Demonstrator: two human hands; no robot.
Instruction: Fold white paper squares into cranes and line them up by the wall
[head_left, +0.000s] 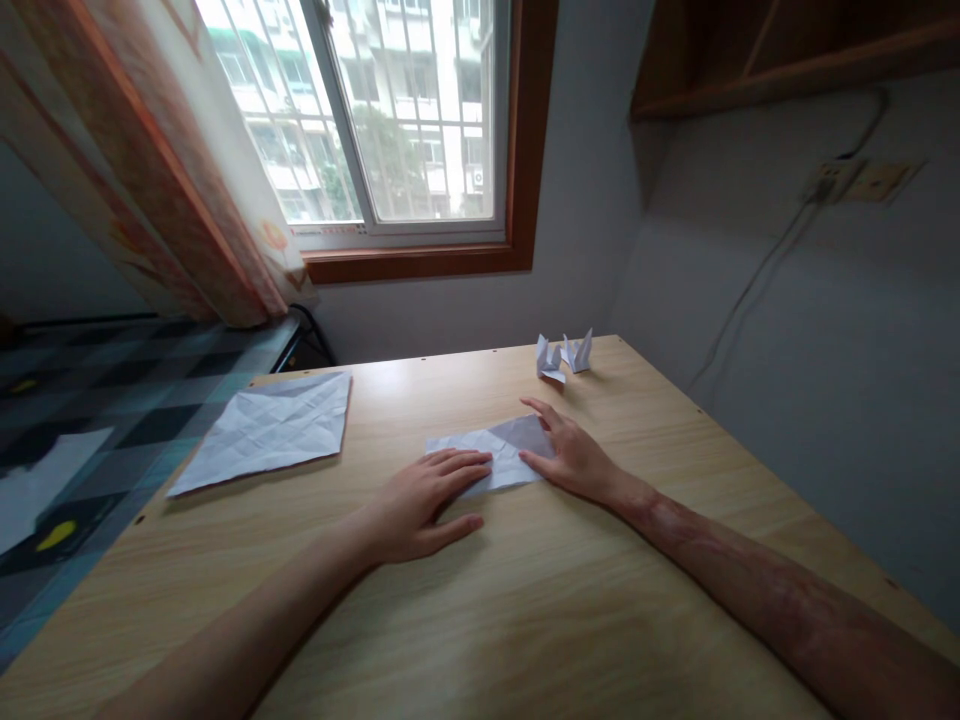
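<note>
A small folded piece of white paper (511, 466) lies flat on the wooden table between my hands, its surface marked by creases. My left hand (427, 503) rests on its left part with the fingers stretched out and the thumb apart on the near side. At the paper's right end is my right hand (574, 455), thumb and forefinger spread apart around the edge, the other fingers partly hidden. Beyond the right hand stand two folded white paper figures (550, 362), close together, with pointed upright parts.
Creased white sheets (281, 430) lie at the table's (525, 620) far left. A bed with a checked cover (112, 370) adjoins that side, with white paper (52, 480) on it. A window (420, 120) is ahead; a wall with a plugged-in cord (757, 275) stands right.
</note>
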